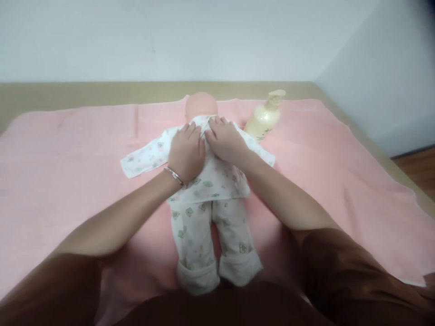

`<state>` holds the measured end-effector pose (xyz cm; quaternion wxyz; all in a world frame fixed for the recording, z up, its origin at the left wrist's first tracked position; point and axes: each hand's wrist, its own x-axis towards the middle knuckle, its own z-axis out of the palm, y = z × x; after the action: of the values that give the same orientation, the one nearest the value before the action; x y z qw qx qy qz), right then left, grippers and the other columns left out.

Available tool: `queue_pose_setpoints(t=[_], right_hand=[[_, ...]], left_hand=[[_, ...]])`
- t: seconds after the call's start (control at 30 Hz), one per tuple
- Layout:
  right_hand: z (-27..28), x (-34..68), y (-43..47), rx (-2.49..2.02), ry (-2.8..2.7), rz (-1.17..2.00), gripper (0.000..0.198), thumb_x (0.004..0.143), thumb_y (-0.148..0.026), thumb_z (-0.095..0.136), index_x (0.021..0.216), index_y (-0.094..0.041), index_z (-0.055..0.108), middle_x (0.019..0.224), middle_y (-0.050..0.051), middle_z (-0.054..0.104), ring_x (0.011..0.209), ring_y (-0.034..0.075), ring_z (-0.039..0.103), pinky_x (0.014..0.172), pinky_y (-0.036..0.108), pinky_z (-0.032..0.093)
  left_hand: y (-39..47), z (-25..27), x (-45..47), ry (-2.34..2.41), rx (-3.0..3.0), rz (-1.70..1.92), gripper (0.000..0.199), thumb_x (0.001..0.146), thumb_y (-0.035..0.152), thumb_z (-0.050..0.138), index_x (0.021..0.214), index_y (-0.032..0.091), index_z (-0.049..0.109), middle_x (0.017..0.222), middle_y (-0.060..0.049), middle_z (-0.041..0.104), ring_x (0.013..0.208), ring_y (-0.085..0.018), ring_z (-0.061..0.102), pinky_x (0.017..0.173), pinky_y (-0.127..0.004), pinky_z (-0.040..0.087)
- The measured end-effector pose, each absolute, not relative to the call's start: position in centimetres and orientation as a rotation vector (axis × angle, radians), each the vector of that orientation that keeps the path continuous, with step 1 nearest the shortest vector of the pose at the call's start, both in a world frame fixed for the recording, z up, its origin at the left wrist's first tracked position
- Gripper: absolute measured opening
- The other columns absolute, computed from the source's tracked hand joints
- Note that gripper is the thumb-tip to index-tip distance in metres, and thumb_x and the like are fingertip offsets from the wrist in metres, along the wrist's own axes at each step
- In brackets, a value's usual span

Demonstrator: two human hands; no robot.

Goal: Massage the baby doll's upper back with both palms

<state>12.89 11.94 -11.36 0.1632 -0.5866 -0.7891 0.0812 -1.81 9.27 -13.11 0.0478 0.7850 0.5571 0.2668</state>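
A baby doll (201, 105) lies on a pink cloth, its bald head at the far end. It is dressed in a white printed long-sleeved top (217, 183) and white printed pants (195, 231) with cuffs turned up. My left hand (186, 149), a silver bracelet at its wrist, rests on the left side of the top's chest with fingers stretched out. On the right side of the chest, close to the collar, lies my right hand (226, 139), its thumb apart from the fingers. The cloth under both palms is hidden. The doll's face is not visible.
A pale yellow pump bottle (264, 120) leans or lies right of the doll's head. The pink cloth (68, 181) spreads over a tan surface (102, 93) that meets a white wall (204, 40). Wooden floor (418, 167) shows at the far right.
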Motion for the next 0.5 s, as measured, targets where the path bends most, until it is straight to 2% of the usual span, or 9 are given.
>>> queue_pose_setpoints(t=[0.17, 0.33, 0.5], right_hand=[[-11.6, 13.0, 11.9, -1.7, -2.273, 0.174, 0.051, 0.105, -0.03, 0.026, 0.142, -0.005, 0.051, 0.15, 0.024, 0.052, 0.144, 0.037, 0.045, 0.12, 0.057, 0.036], [-10.9, 12.5, 10.4, -1.683, -2.309, 0.057, 0.054, 0.105, -0.025, 0.025, 0.141, 0.006, 0.051, 0.144, 0.026, 0.058, 0.139, 0.035, 0.052, 0.124, 0.052, 0.034], [-10.8, 11.6, 7.8, -1.643, -2.353, -0.103, 0.058, 0.106, -0.026, 0.025, 0.147, 0.01, 0.046, 0.15, 0.029, 0.052, 0.146, 0.036, 0.049, 0.128, 0.054, 0.031]], left_hand=[[8.7, -13.2, -1.6, 1.663, 2.383, 0.828, 0.052, 0.1, 0.029, 0.029, 0.141, 0.011, 0.056, 0.157, -0.016, 0.051, 0.152, -0.031, 0.043, 0.129, -0.053, 0.034], [10.3, -12.6, -2.0, 1.743, 2.189, 0.715, 0.058, 0.096, 0.034, 0.038, 0.146, 0.009, 0.049, 0.163, -0.019, 0.041, 0.157, -0.035, 0.033, 0.131, -0.058, 0.026], [11.7, -13.2, -2.5, 1.833, 2.117, 0.692, 0.061, 0.093, 0.038, 0.039, 0.146, 0.01, 0.05, 0.16, -0.019, 0.045, 0.156, -0.035, 0.035, 0.132, -0.054, 0.027]])
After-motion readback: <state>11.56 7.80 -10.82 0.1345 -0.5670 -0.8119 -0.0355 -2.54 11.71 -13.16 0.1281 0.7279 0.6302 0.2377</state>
